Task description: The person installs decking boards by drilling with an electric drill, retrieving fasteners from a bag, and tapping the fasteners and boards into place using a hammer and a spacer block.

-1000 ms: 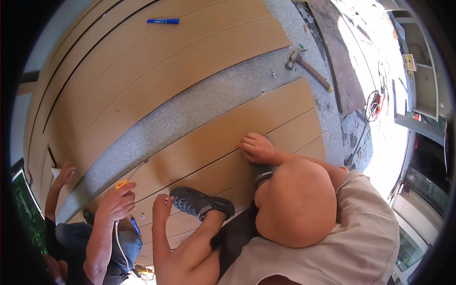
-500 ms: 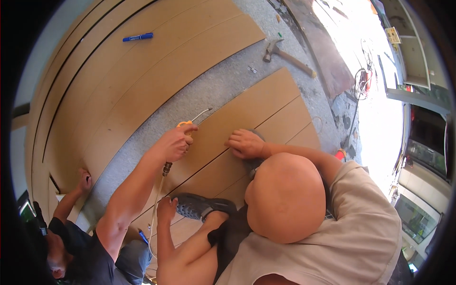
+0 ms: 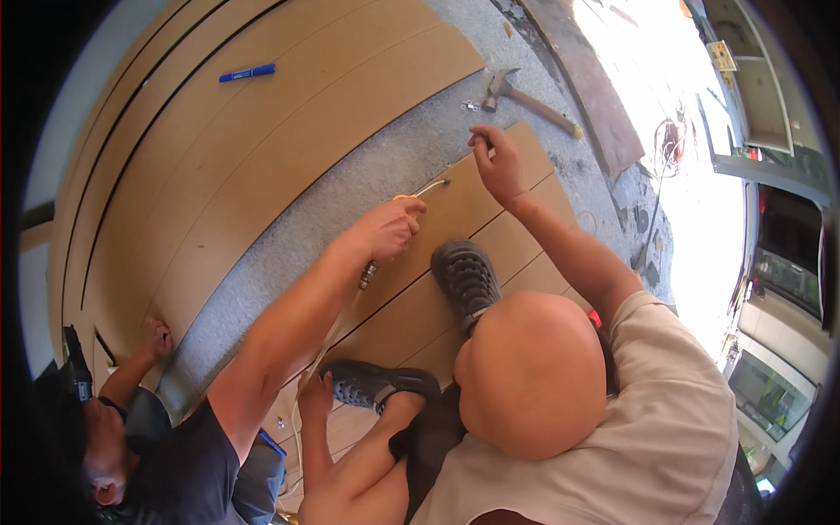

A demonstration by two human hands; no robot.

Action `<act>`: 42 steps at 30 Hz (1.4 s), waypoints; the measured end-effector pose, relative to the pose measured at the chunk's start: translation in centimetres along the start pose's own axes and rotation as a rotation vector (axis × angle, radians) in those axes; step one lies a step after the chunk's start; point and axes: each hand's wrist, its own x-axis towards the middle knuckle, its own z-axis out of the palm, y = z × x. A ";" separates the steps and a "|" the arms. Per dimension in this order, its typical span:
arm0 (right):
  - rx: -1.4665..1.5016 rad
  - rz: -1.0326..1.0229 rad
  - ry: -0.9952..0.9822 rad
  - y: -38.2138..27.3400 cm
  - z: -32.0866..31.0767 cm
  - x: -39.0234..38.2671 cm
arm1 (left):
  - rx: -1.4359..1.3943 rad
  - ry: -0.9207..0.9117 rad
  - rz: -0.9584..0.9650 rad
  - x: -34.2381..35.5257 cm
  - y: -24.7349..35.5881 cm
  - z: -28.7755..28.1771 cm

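My right hand (image 3: 499, 166) is raised over the far part of a tan grooved board (image 3: 516, 206), with thumb and index finger apart and nothing visible in it. My left hand (image 3: 315, 398) is low beside the toe of my left grey shoe (image 3: 372, 385); its fingers are partly hidden. My right shoe (image 3: 464, 271) stands on the same board, beyond my bent knee (image 3: 534, 376). A co-worker's hand (image 3: 389, 229) grips an air blow gun, whose thin bent nozzle (image 3: 430, 186) reaches over the board's edge; a pale hose (image 3: 337, 328) hangs from it.
A larger tan panel (image 3: 289, 122) lies at the left, with a blue marker (image 3: 248, 73) on it. On the grey floor (image 3: 289, 223) beyond the board are a hammer (image 3: 529, 101) and small metal pieces (image 3: 470, 106). The co-worker's other hand (image 3: 159, 337) rests at the panel's near edge.
My right hand has left the area by my right shoe and risen away from me to the board's far end. The co-worker's blow gun has shifted right, further over the board.
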 end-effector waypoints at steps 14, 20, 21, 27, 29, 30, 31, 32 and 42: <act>-1.013 -0.419 -0.593 10.6 -0.8 13.9 | -0.139 -0.016 -0.044 -1.6 3.5 -1.9; -0.384 -0.145 -1.019 4.3 0.9 9.4 | -0.182 -0.304 -0.316 -4.6 6.0 -7.2; -0.390 -0.137 -1.019 4.8 0.6 9.2 | -0.180 -0.311 -0.310 -4.6 6.5 -7.7; -0.293 -0.309 -1.115 5.9 1.0 8.4 | -0.133 -0.186 0.049 -5.8 4.9 -7.9; -0.284 -0.323 -1.099 6.3 1.1 8.4 | -0.216 -0.160 0.038 -6.0 5.1 -8.5; -0.277 -0.337 -1.084 6.5 1.1 8.4 | -0.215 -0.163 0.040 -6.1 5.2 -8.9; -0.279 -0.333 -1.083 6.7 1.1 8.3 | -0.196 -0.185 0.032 -6.3 5.2 -9.4; -0.274 -0.355 -1.088 6.7 1.4 8.2 | -0.177 -0.207 0.021 -6.6 5.5 -10.3; -0.268 -0.361 -1.175 6.5 1.4 9.2 | 0.005 -0.225 0.287 -3.1 9.9 -17.3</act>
